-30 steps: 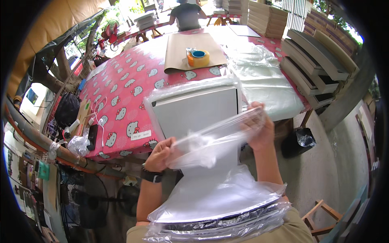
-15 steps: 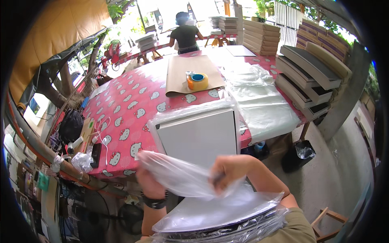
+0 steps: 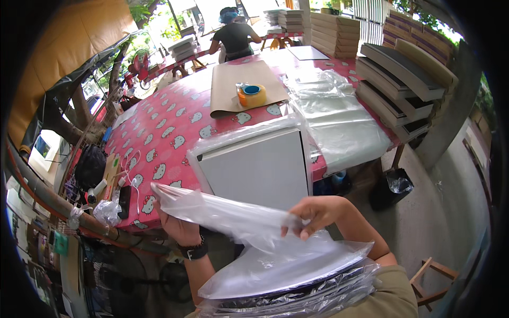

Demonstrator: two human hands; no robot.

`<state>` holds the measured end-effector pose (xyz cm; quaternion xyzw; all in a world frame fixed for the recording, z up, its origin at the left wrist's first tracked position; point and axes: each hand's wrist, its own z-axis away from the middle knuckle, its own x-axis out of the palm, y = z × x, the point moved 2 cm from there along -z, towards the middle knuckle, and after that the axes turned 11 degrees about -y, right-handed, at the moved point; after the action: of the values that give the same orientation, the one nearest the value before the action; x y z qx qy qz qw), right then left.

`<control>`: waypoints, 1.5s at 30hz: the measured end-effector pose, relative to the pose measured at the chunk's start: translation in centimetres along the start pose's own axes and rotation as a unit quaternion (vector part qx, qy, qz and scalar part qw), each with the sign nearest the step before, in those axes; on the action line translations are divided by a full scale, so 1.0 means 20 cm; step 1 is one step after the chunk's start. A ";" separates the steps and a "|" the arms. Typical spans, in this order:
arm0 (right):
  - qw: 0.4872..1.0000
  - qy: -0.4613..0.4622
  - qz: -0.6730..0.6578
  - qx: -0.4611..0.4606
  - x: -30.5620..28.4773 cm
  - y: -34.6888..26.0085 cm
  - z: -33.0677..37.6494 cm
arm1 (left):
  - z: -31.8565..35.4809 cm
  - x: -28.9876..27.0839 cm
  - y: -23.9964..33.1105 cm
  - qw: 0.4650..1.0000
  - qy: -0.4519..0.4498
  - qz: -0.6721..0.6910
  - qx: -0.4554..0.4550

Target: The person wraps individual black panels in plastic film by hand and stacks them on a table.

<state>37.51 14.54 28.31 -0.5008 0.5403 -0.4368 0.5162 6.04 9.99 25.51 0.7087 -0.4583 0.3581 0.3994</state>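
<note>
A clear plastic bag (image 3: 228, 214) is stretched between my hands, its folded upper edge running level from one to the other. My left hand (image 3: 177, 225), with a dark band at the wrist, grips the left end, its fingers partly hidden by the plastic. At the opposite end my right hand (image 3: 315, 214) pinches the film with bent fingers. The bag's lower part reaches a flat white board (image 3: 291, 267) wrapped in clear plastic against my body. Just beyond my hands, a white rectangular panel (image 3: 254, 169) with dark edges lies in clear plastic at the table's near edge.
On the pink patterned table (image 3: 159, 143) are brown cardboard (image 3: 228, 87), a tape roll (image 3: 254, 95) and plastic sheets (image 3: 339, 122). Stacked boxed panels (image 3: 397, 95) stand right, above a black bin (image 3: 392, 188). A person (image 3: 233, 40) works at the far table.
My left hand has moved left, drawing the bag's edge out longer and straighter. My right hand has shifted slightly right, with its fingers loosened from a tighter fist. The whole view has tilted a little.
</note>
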 end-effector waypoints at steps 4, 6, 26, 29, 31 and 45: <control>0.902 0.427 -0.028 -0.054 -0.22 0.07 0.13 | -0.05 -0.11 0.06 0.947 -0.149 -0.274 -0.076; 0.824 0.557 0.103 0.009 -0.36 0.02 0.14 | -0.16 -0.07 -0.01 0.914 -0.067 -0.355 -0.182; 0.832 0.460 -0.310 -0.003 -0.08 0.52 0.32 | 0.25 -0.40 -0.01 0.828 0.100 -0.407 -0.373; 0.806 0.482 -0.343 0.022 0.07 0.82 0.40 | 0.49 -0.59 -0.12 0.786 0.175 -0.427 -0.412; 0.786 0.508 -0.346 0.063 0.17 0.98 0.43 | 0.66 -0.78 -0.18 0.766 0.234 -0.422 -0.424; 0.715 0.690 0.109 0.021 -0.05 0.85 0.40 | 0.97 -1.16 -0.33 0.525 0.239 -0.732 -0.362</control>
<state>43.81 17.96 11.01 0.0128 0.7878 -0.6133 0.0548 7.43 2.91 -4.62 0.4776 0.2441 -0.1006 0.8380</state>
